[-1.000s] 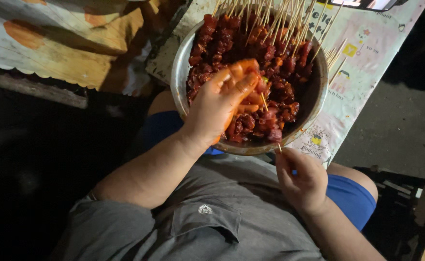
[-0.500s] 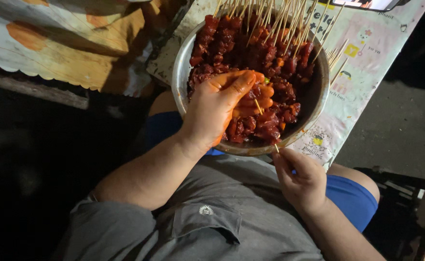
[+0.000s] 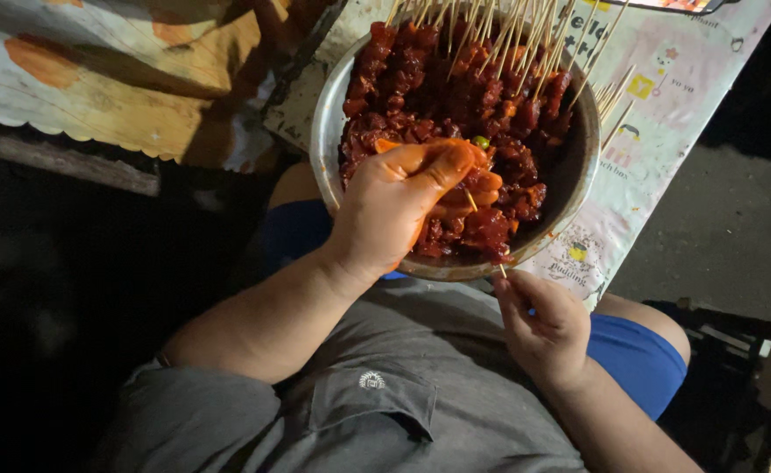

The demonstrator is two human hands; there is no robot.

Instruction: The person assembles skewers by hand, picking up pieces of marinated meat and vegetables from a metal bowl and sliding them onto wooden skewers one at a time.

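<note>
the left hand (image 3: 403, 206) is curled over red marinated meat (image 3: 482, 228) in the metal bowl (image 3: 324, 131), fingers pressed together on a chunk. the right hand (image 3: 543, 324) (below the rim) pinches the skewer (image 3: 487, 235), which runs up and slightly left from those fingertips into the chunk the left hand grips.

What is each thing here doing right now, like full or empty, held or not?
Metal bowl: full of red marinated meat, on the table edge.
Finished skewers: piled in the bowl, sticks pointing up.
Left hand: sauce-covered, gripping meat.
Right hand: pinching a thin stick.
Loose sticks: lying on the tablecloth.
</note>
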